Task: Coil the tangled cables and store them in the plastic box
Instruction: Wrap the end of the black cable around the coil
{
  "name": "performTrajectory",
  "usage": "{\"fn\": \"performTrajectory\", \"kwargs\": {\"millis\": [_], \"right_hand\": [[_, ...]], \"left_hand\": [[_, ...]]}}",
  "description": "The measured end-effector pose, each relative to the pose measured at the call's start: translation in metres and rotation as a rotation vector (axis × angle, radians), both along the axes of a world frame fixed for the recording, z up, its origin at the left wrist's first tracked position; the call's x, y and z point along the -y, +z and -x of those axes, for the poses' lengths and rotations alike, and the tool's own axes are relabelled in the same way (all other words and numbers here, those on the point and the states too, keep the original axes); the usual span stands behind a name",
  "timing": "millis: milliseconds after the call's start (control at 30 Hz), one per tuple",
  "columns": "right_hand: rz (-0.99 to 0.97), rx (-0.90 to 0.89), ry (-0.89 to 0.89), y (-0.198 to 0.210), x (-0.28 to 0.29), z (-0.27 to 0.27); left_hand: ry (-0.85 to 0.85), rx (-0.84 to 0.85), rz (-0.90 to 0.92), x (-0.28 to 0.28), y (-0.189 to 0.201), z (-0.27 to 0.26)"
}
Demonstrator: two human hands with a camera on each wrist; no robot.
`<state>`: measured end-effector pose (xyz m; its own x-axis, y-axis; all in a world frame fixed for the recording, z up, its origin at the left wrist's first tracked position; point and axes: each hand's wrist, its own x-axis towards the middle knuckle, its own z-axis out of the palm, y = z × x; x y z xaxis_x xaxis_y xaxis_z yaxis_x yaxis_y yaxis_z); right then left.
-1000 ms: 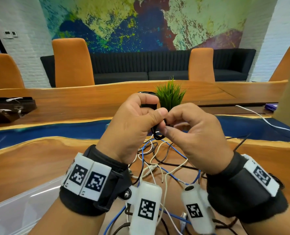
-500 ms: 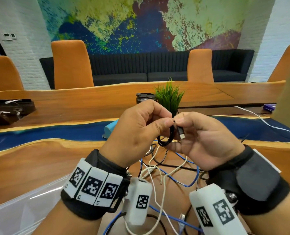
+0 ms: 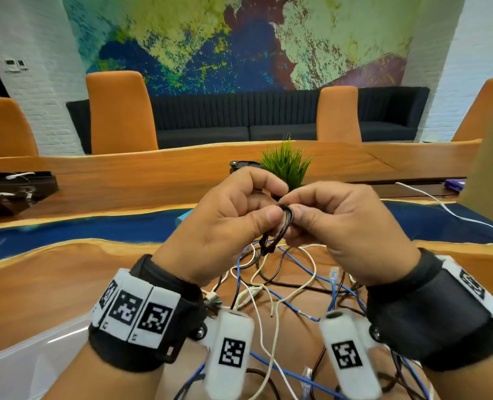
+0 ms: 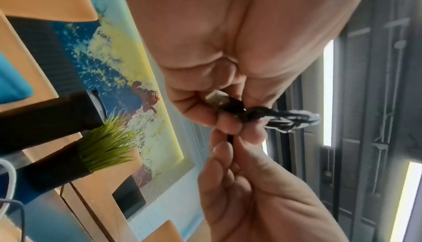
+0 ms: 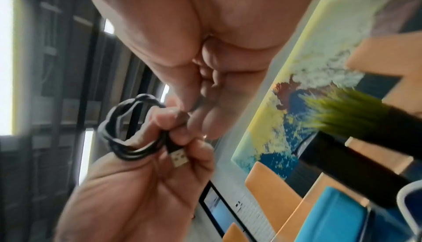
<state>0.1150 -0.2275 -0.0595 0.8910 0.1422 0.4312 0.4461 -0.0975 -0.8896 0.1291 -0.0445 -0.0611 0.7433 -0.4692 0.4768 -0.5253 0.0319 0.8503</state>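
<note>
Both your left hand [image 3: 228, 223] and right hand [image 3: 343, 226] pinch the black USB cable coil [image 3: 277, 229]; tuck the plug [image 5: 179, 156] through snugly (don't let loops spring).

Both forearms bare. The left wrist [image 3: 141, 319], lower left of the head view, wears a black band [image 3: 164, 287] with white square-coded tags [image 3: 135, 310]. The right wrist [image 3: 438, 316], lower right, wears the same. Each carries a white capsule camera [image 3: 229, 350] with a coded tag and a small screw [image 3: 201, 331].
</note>
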Motion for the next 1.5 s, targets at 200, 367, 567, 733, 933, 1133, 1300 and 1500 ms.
{"fn": "performTrajectory", "kwargs": {"millis": [200,367,567,733,933,1133,1300,1500], "right_hand": [[-0.026,-0.179,0.051,0.003,0.002,0.003],[-0.169,-0.232,0.046,0.003,-0.001,0.005],[0.045,-0.037,-0.109,-0.003,-0.010,0.005],[-0.132,-0.157,0.052,-0.004,-0.006,0.000],[-0.110,-0.102,0.041,-0.011,0.002,-0.009],[0.204,0.372,-0.240,-0.011,0.003,-0.006],[0.113,0.084,-0.085,0.005,0.014,-0.003],[0.137,0.129,-0.238,0.033,0.063,0.008]], "left_hand": [[0.282,0.296,-0.227,0.004,0.002,0.004],[0.536,0.435,-0.377,0.009,0.000,0.005],[0.531,0.257,-0.210,0.010,-0.001,0.001],[0.324,-0.285,0.231,0.015,0.001,0.002],[0.242,-0.555,0.451,0.018,0.003,0.000],[0.268,-0.394,0.296,0.025,-0.001,0.006],[0.262,-0.128,0.066,0.021,0.004,0.012],[0.277,0.002,-0.019,0.009,0.015,0.011]]}}
